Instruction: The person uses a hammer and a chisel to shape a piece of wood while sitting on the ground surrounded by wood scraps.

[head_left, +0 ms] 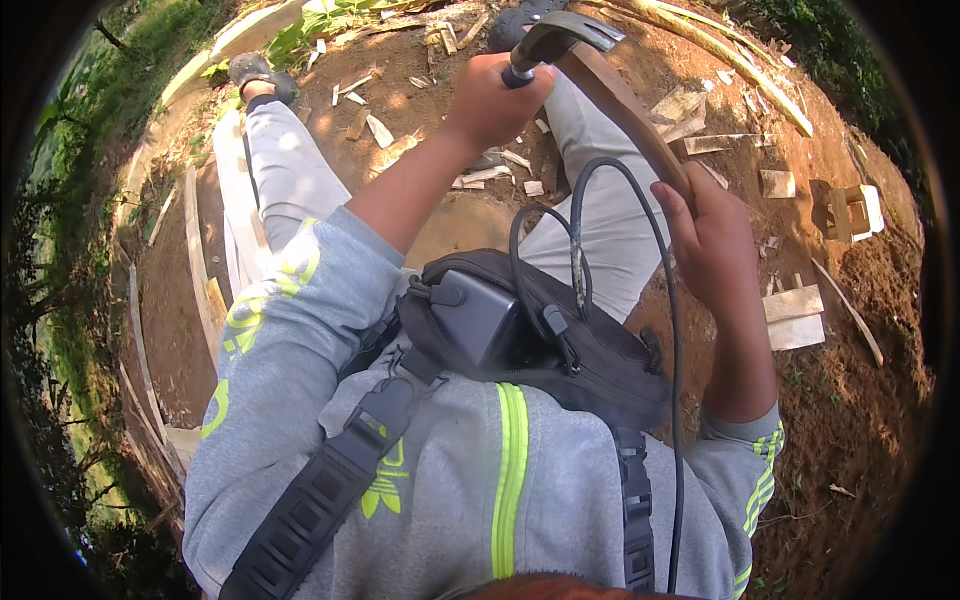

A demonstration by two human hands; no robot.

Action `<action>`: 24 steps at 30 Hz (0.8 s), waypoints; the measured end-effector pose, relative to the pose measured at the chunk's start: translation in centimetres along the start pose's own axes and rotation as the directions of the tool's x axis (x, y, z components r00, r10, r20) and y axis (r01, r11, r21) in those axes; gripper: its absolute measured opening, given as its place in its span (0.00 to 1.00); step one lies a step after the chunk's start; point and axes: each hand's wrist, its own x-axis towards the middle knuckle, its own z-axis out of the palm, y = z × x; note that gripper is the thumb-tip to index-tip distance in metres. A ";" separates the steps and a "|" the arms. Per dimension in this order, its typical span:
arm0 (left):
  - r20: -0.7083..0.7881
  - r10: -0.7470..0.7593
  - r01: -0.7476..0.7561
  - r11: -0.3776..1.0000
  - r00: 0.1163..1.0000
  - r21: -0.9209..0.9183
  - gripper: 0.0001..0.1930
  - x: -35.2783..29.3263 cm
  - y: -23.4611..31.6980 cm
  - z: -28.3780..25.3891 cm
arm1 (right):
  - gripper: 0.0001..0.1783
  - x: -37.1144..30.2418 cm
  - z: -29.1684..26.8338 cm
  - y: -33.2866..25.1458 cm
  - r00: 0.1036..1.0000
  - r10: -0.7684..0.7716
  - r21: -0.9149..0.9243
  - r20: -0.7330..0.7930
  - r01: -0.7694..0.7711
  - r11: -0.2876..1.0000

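Slanting up and away from my right hand [705,235] is a claw hammer [625,105] with a brown wooden handle and a dark metal head. My right hand is closed round the lower end of that handle. The claw points to the right, and the other end of the head comes down at my left hand [498,100]. That hand is a closed fist with a short dark end between thumb and fingers. Whether this is part of the hammer or a separate tool's end I cannot tell. Whatever lies below the fist is hidden.
Wood chips [380,130] litter the brown dirt between my outstretched legs. Long pale strips of wood [205,260] lie at the left, and a pole [740,60] at the far right. Cut blocks [795,315] sit right of my right arm. A black cable [672,300] loops from a chest bag [610,370].
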 end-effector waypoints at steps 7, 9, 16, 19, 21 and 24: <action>-0.014 0.146 -0.145 0.988 0.989 0.060 0.17 0.7 -1.0 0.1 | 0.18 0.0 0.1 0.2 0.999 -0.006 -0.076 0.049 0.009 0.997; 0.032 0.170 -0.173 0.973 0.985 0.152 0.16 0.7 -2.0 0.0 | 0.17 0.2 -0.5 -0.6 1.000 0.012 0.050 0.023 -0.013 0.999; -0.040 -0.013 0.012 0.999 0.999 -0.045 0.19 0.7 -0.2 -0.1 | 0.18 0.3 0.4 -0.1 0.999 0.013 0.010 0.050 -0.013 1.000; 0.034 0.007 -0.007 1.000 0.999 0.005 0.18 0.5 -1.0 -0.8 | 0.18 -0.2 0.3 -0.3 0.997 0.082 0.325 -0.007 -0.075 0.943; 0.044 -0.076 0.076 0.997 0.996 0.006 0.18 0.8 0.1 -0.7 | 0.19 0.2 0.8 0.2 0.999 0.005 0.020 0.046 -0.006 1.000; 0.043 -0.014 0.011 0.997 0.999 0.071 0.14 0.4 -1.3 -0.5 | 0.19 0.5 0.3 -0.1 0.995 0.059 0.047 0.076 -0.063 0.997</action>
